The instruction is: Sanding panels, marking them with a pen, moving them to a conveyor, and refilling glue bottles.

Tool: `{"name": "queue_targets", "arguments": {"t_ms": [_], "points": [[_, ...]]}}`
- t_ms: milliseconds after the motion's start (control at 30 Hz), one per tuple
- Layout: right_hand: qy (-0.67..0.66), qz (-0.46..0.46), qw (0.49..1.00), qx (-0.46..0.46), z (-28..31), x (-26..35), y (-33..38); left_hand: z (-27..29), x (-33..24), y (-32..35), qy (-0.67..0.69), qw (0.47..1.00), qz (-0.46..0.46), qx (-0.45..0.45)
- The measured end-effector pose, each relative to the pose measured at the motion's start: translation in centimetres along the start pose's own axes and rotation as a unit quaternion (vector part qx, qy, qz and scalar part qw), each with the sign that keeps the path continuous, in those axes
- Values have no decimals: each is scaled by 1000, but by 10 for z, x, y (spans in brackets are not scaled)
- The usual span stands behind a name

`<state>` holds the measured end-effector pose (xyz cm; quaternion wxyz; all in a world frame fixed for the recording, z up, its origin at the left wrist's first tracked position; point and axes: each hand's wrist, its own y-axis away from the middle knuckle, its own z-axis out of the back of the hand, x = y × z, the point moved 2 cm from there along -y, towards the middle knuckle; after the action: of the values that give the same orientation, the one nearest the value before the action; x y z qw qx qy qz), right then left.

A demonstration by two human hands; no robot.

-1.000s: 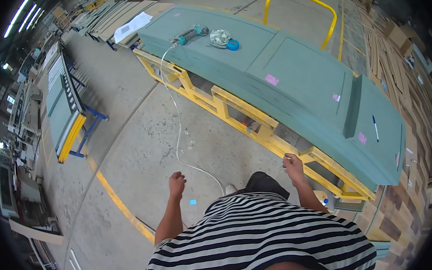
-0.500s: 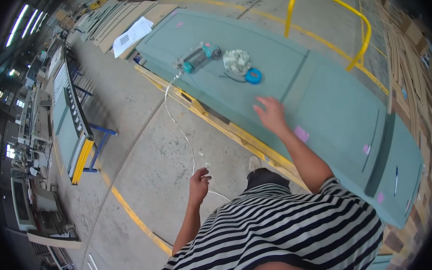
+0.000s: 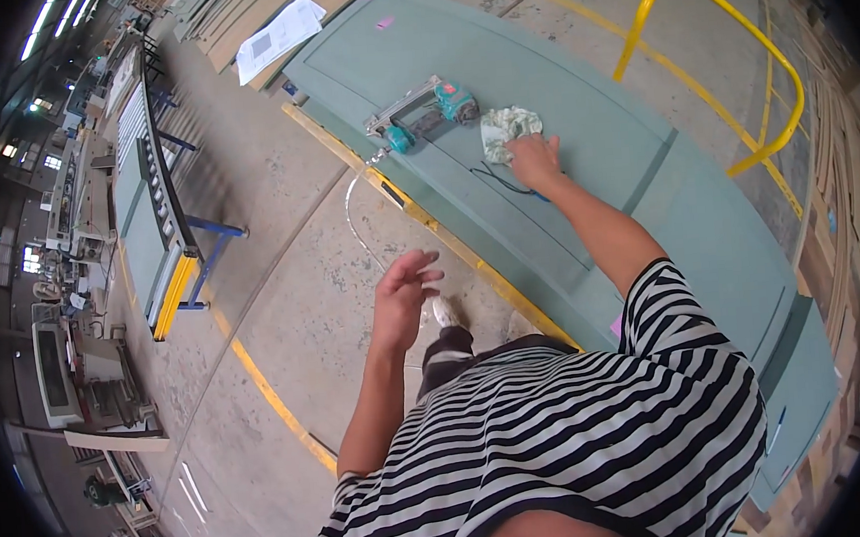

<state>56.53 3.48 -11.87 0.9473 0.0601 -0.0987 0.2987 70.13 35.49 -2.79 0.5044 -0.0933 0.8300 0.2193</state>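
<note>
Workshop floor (image 3: 283,309): bare concrete with yellow painted lines, seen from above a person in a black-and-white striped shirt.
Green panel (image 3: 578,108): a long, flat, door-like panel lying on a yellow frame, running from the top centre toward the lower right.
Yellow rail (image 3: 731,8): a bent tube guard standing beyond the panel's far edge.
Power tool (image 3: 419,115): a grey and teal air tool lying on the panel, its hose hanging off the near edge, just left of the cloth.
Crumpled cloth (image 3: 508,123): a pale rag on the panel, near its middle.
Right hand (image 3: 534,159): arm stretched out, palm down, touching the near edge of the cloth; whether the fingers have closed on it cannot be told.
Left hand (image 3: 404,292): raised over the floor, fingers loosely spread, holding nothing.
Doing it well: likely best to gather the cloth fully into the palm before lifting, keeping clear of the tool and the dark cord beside it.
</note>
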Motion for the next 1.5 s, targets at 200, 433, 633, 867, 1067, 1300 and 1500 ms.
{"name": "queue_targets", "arguments": {"t_ms": [200,433,633,867,1067,1300,1500], "points": [[-51,11,999,-13,11,1,15,-26,13,-141,-200,969,-42,138],[-35,-97,989,110,6,20,10,-67,41,-271,-716,596,-268,245],[-8,-151,983,107,15,41,8,-40,30,-281,-736,440,-397,329],[-48,-186,979,70,-1,34,10,-36,-6,-283,-705,514,-303,383],[-89,-193,976,43,-3,29,5,-44,11,-294,-226,898,121,358],[-130,-205,970,4,11,39,7,-63,-59,-260,268,843,232,404],[-57,-178,979,-80,0,34,2,-64,-64,-235,342,855,217,323]]}}
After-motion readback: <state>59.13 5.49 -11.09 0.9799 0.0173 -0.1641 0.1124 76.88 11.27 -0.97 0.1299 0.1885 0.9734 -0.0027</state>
